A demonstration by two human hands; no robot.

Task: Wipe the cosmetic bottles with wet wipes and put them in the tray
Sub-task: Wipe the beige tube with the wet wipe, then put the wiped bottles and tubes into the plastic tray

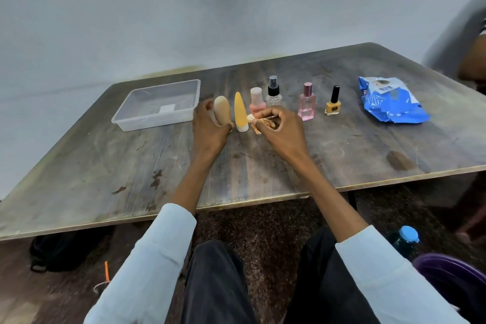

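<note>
Wiping the first tube

Your left hand grips the beige tube right of the tray; right-hand fingers pinch the wipe, so rub all round it.

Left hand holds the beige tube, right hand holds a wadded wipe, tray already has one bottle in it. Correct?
Not quite. The head view shows the tray holding no bottles. The rest stands: left hand holds the beige tube, right hand holds a wadded wipe.
</note>
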